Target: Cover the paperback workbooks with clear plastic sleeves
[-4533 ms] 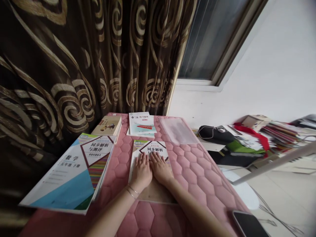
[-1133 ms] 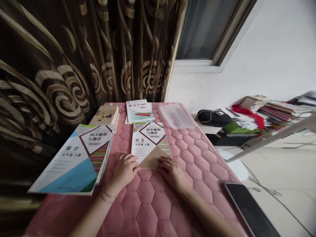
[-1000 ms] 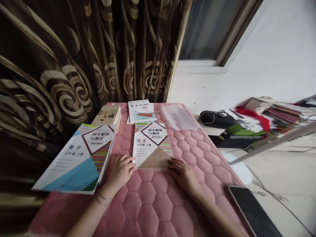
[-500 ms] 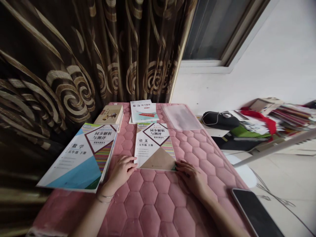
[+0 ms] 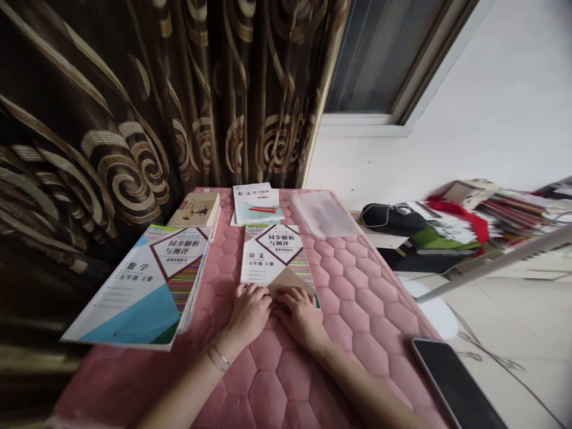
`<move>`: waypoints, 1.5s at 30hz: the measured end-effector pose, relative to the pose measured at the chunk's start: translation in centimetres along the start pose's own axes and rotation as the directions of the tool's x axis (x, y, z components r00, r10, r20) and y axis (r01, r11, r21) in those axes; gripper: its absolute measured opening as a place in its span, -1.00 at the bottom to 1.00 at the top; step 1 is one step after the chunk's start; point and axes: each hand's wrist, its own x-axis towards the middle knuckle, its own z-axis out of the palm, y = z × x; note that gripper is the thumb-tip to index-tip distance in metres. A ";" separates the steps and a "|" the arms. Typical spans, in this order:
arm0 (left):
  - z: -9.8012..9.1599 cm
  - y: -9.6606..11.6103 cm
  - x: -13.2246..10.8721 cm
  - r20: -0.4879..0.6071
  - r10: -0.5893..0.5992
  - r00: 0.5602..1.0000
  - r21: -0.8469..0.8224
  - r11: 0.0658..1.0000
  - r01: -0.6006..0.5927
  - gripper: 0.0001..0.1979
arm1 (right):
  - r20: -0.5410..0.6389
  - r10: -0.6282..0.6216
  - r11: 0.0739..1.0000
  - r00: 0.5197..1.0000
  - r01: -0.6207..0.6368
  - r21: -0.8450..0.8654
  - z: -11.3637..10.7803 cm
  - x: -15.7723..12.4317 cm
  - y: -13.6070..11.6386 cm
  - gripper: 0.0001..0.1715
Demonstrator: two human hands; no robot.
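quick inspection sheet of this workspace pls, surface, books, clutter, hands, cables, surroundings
surface: pink quilted mat, lying flat
job's things: Chinese-language workbook, closed, under both hands
clutter: mathematics workbook beside it; smartphone at the mat's near right edge
hands: left hand and right hand flat on the workbook's lower edge, not gripping
cables: thin dark cable at lower right
surroundings: brown patterned curtain, window, book pile

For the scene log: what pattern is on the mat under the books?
Pink, hexagon-quilted mat; best in the head view.
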 end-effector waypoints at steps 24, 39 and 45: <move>-1.9 -6.1 -4.0 -0.029 -0.122 0.992 -0.080 0.990 0.120 -0.83 | -0.038 0.040 0.992 0.998 -0.035 0.121 -3.9 -3.0 9.2 -0.76; -0.7 -3.9 1.2 0.041 -0.612 0.790 0.096 0.789 0.607 -0.87 | 0.198 0.175 0.964 0.964 -0.126 -0.236 -1.0 19.1 7.1 -0.47; -0.4 -5.5 0.5 -0.032 -0.618 0.785 -0.011 0.786 0.618 -0.93 | 0.269 0.276 0.937 0.923 -0.195 -0.291 -0.3 22.5 7.8 -0.49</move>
